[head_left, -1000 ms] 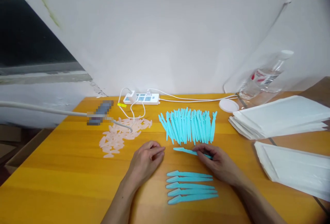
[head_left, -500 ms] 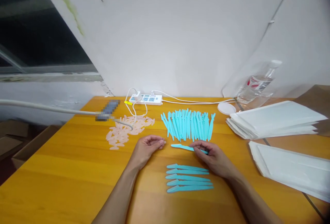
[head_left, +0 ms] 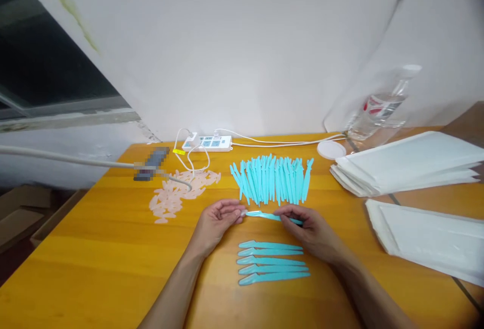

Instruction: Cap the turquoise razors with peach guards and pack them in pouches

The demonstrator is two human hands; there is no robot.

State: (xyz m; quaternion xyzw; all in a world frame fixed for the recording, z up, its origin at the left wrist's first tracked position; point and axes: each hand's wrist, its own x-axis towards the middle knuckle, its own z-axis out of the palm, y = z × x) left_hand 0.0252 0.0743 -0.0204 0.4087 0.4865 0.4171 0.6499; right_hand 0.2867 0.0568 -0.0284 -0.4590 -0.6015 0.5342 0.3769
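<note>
My right hand [head_left: 302,225] pinches a turquoise razor-like stick [head_left: 269,216] by its handle end, the blade end pointing left. A small clear cap [head_left: 243,213] is between the fingertips of my left hand [head_left: 223,218], touching or almost touching the tip of that stick. Below the hands, several turquoise sticks [head_left: 272,261] lie in a row, their wider ends to the left. Behind the hands is a dense spread of more turquoise sticks [head_left: 274,180], standing lengthwise away from me. Pale pinkish translucent caps [head_left: 170,198] form a loose pile left of my left hand.
A white power strip [head_left: 212,142] with cables lies by the wall, near a pixelated dark object [head_left: 152,163]. At the right are a plastic bottle [head_left: 378,112], a round white lid [head_left: 331,150] and white padded envelopes [head_left: 412,160]. A cable [head_left: 68,156] crosses the left side.
My hands have come closer together, bringing the stick's blade end to the clear cap. The camera view has shifted slightly.
</note>
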